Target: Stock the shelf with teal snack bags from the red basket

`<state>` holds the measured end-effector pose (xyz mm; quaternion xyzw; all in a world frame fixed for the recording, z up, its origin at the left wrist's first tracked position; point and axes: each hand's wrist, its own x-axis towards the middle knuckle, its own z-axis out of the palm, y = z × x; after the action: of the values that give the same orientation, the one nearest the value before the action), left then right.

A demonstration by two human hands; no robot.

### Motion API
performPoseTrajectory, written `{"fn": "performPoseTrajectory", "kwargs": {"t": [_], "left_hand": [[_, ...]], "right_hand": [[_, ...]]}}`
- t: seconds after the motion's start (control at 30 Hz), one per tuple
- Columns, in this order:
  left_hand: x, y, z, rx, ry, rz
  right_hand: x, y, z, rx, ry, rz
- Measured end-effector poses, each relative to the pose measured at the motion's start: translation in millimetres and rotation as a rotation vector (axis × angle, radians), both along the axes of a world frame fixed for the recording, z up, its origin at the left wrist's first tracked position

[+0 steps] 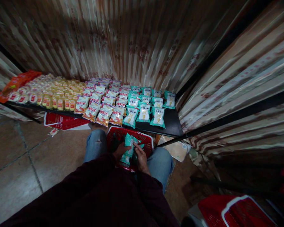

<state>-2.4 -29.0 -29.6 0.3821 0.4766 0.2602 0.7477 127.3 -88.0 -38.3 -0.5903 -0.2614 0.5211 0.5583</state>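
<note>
Left hand [120, 151] and right hand [141, 157] both grasping a teal snack packet [129, 142] over the red plastic basket [146, 140]; beyond the basket, a black shelf [173, 122] bears rowed teal-and-white packets [144, 112] and, farther left, white-and-orange packets [104, 114]

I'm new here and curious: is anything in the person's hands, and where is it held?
Yes, a teal snack packet: the left hand grips its left side. The right hand is at its right edge; whether that grips too is unclear.

Pleated curtains [137, 41], orange packages [15, 84] at far left, a small wrapped packet [53, 132] on the tiled floor [59, 157]
</note>
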Motion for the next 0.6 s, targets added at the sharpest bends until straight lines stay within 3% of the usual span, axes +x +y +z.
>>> {"fn": "performPoseTrajectory", "kwargs": {"t": [0.2,0.5,0.6], "left_hand": [[-4.3,-1.8,-5.8,-0.135,-0.129,0.075],[-7.6,-4.6,3.0,-0.318,-0.183,0.048],[-7.2,-5.3,5.8,-0.326,-0.194,0.049]], "right_hand": [[-3.3,0.9,0.9,-0.004,0.039,-0.129],[-3.5,0.5,2.3,-0.018,-0.010,-0.124],[-2.5,-0.5,-0.1,-0.035,-0.087,-0.064]]}}
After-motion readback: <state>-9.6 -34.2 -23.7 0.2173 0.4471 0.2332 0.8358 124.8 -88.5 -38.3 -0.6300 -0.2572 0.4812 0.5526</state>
